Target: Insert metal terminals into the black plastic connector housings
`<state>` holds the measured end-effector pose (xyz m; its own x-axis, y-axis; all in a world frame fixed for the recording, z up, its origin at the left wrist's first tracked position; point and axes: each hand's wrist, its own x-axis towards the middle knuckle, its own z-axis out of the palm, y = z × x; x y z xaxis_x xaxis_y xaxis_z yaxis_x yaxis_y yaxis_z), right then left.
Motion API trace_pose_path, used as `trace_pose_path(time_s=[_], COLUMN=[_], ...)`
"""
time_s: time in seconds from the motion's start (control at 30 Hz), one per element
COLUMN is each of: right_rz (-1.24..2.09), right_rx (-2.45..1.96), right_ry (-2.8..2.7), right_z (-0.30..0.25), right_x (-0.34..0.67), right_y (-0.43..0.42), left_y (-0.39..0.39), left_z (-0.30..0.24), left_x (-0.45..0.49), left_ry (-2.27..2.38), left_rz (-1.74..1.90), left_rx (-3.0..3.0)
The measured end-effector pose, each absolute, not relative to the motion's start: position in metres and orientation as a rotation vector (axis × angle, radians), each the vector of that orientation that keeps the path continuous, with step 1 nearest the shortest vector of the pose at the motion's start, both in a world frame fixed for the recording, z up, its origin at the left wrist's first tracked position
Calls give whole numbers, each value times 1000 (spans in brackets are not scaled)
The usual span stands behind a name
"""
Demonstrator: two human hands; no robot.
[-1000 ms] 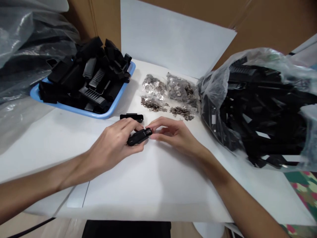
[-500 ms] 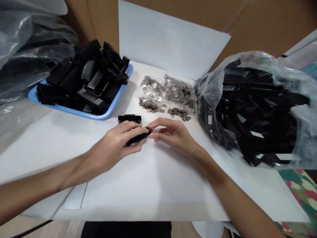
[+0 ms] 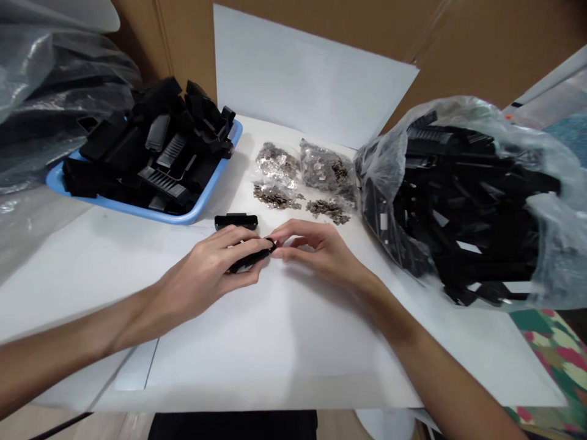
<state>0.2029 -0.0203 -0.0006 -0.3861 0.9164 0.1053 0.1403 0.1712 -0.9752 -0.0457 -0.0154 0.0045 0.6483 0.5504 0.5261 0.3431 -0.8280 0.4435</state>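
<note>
My left hand (image 3: 215, 260) grips a small black plastic casing (image 3: 250, 260), fingers over the top and thumb below. The casing tilts up slightly toward the right. At its right end, the thumb and fingertips of my right hand (image 3: 316, 247) come together in a pinch. What lies between those fingertips is too small and covered to make out. Just beyond my left fingers, a second black plastic casing (image 3: 236, 221) rests on the white table (image 3: 257, 342). Past my right hand lie two loose piles of small metal clips, a left pile (image 3: 277, 197) and a right pile (image 3: 328, 211).
Behind the piles sit two clear bags of metal pieces, one on the left (image 3: 275, 164) and one on the right (image 3: 323, 168). A blue tray (image 3: 202, 211) heaped with black parts stands at left. A large plastic bag (image 3: 559, 250) of black parts bulges at right. A white board (image 3: 302, 73) leans behind.
The whole view has shifted slightly to the left. Both hands keep nearly the same hold at the black casing; the objects around them stay where they were.
</note>
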Motion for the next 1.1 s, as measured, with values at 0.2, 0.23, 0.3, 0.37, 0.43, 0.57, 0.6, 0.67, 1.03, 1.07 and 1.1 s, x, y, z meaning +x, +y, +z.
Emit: trace_pose_path(time_s=[0.2, 0.23, 0.3, 0.37, 0.43, 0.57, 0.6, 0.67, 1.03, 1.07, 1.1], right_rz=[1275, 1271, 1266, 1255, 1233, 1117, 1057, 884, 313, 297, 281], right_rx=[-1015, -1022, -1049, -1063, -1050, -1008, -1008, -1016, -1111, -1124, -1128], right_ry=[-1705, -1706, -1691, -1622, -1529, -1500, -1532, -1624, -1941, -1954, -1966], right_z=[0, 0, 1, 2, 3, 6, 7, 8, 3, 2, 0], right_x=[204, 204, 200, 194, 187, 174, 171, 167, 159, 159, 159], right_y=[-20, -20, -22, -25, -29, -39, -42, -46, -57, -57, -56], left_y=[-16, -16, -15, -13, -10, -6, -6, -6, -8, -8, -8], left_z=[6, 7, 11, 15, 21, 30, 31, 31, 28, 28, 27], left_x=[-45, -45, -45, -44, -44, -43, -43, -41, -39, -39, -39], left_ry=[741, 742, 757, 807, 912, 1124, 1143, 1140, 1066, 1058, 1053], left_rz=[934, 937, 961, 984, 962, 884, 879, 883, 882, 885, 887], left_rx=[2538, 2542, 2527, 2435, 2258, 1854, 1778, 1661, 1553, 1551, 1549])
